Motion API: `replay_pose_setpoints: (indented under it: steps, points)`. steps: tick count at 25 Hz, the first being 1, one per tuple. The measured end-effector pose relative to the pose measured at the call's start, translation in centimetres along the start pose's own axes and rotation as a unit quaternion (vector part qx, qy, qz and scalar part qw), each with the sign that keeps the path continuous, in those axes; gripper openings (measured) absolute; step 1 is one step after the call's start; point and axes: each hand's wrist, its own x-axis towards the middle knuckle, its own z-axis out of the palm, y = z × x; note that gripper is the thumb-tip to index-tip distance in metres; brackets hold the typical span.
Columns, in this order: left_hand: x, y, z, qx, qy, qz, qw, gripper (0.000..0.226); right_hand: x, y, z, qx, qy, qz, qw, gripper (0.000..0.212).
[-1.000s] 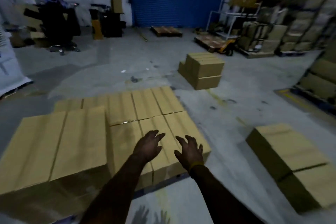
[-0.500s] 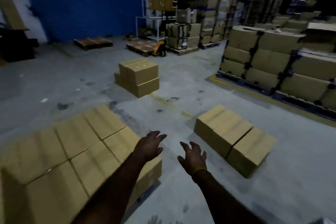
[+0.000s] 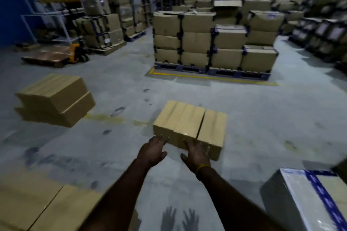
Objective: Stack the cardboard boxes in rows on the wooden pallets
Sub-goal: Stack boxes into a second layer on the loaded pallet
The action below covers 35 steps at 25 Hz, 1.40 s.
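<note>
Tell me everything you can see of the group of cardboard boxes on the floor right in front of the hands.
The group of cardboard boxes is plain tan cardboard lying low on the grey concrete floor, not on a pallet. A dark gap splits the right box from the rest; blur hides the exact count. The tops are flat with lengthwise creases, and a glossy patch near the front edge looks like tape. Both hands, left hand and right hand, are open and reach toward the near side; whether they touch it cannot be told.

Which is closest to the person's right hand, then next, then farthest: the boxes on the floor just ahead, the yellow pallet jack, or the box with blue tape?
From the right hand:
1. Boxes on the floor, just ahead, by the fingertips.
2. Box with blue tape, lower right.
3. Yellow pallet jack, far left, by the shelves.
</note>
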Motion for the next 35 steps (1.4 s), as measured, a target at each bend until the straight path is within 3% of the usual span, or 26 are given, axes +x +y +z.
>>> replay_pose_setpoints:
  steps: [7, 21, 28, 31, 35]
  points:
    - [16.0, 4.0, 3.3, -0.019, -0.023, 0.057, 0.998, 0.064, 12.0, 8.8, -2.8, -0.002, 0.026, 0.065, 0.998, 0.064]
    - [47.4, 12.8, 6.0, -0.034, -0.080, 0.030, 0.996, 0.068, 38.5, 24.4, -9.6, -0.002, 0.025, 0.099, 0.995, 0.063]
    - [63.5, 10.9, 12.9, -0.030, -0.140, 0.039, 0.989, 0.066, 51.0, 30.4, -5.2, -0.002, -0.014, 0.185, 0.983, 0.064]
    - [71.2, 9.2, 19.0, -0.031, -0.166, 0.035, 0.985, 0.065, 58.1, 33.5, -1.1, 0.003, -0.028, 0.210, 0.977, 0.064]
    - [78.9, 6.9, 29.8, -0.040, -0.143, 0.037, 0.988, 0.064, 66.8, 39.2, 6.7, 0.003, -0.013, 0.230, 0.973, 0.061]
